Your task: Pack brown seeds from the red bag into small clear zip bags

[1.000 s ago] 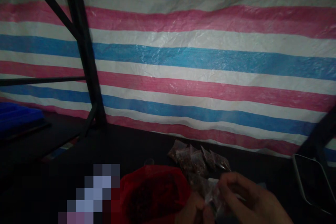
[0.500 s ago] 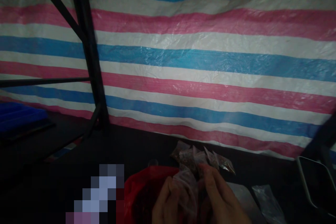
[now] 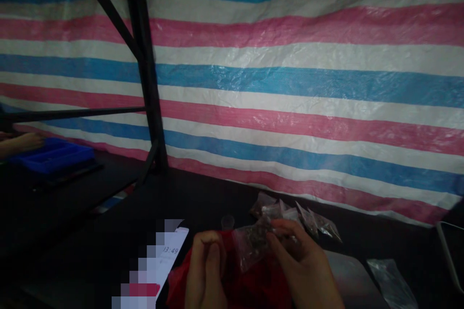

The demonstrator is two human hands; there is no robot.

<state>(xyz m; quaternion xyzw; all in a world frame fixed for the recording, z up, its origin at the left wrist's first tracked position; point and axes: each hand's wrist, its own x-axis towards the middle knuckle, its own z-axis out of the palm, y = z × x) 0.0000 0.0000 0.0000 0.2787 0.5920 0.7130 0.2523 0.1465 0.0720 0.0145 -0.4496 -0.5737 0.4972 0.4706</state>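
My right hand (image 3: 302, 263) pinches a small clear plastic bag (image 3: 251, 244) with dark red-brown bits inside, held over a red bag (image 3: 250, 289) at the bottom of the view. My left hand (image 3: 206, 270) is curled with its fingers closed just left of the small bag; whether it touches the bag I cannot tell. A row of several filled small bags (image 3: 300, 217) lies on the dark table (image 3: 203, 203) just behind my hands.
A striped blue, pink and white tarp (image 3: 290, 82) hangs behind the table. A black metal frame post (image 3: 148, 82) stands at left. Another person's hand (image 3: 21, 144) rests by a blue tray (image 3: 54, 157) at far left. An empty clear bag (image 3: 393, 282) lies at lower right.
The view has shifted, so everything sits further right. My hands have risen with the small bag over the red bag. Another person's hand has come into view at far left.
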